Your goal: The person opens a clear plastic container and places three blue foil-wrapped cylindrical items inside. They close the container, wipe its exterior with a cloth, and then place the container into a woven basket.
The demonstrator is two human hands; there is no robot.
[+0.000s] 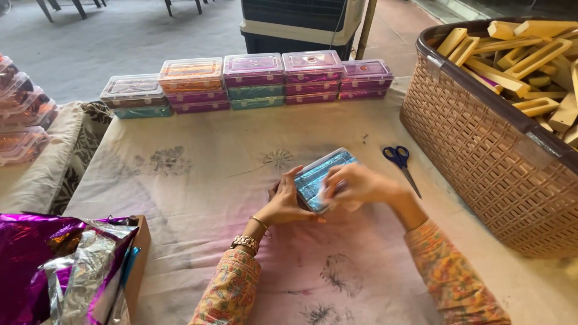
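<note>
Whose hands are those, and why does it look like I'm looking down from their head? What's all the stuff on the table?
The camera sits on a person's head and looks down, so you see their own two arms. The left hand and the right hand hold a small clear box with shiny blue foil inside, just above a table covered with a pale cloth. Blue-handled scissors lie beside it. At the far edge stands a row of stacked boxes in pink, purple and teal. On the right is a big brown basket full of yellow wooden pieces. At the bottom left there is crinkly purple and silver foil.
</note>
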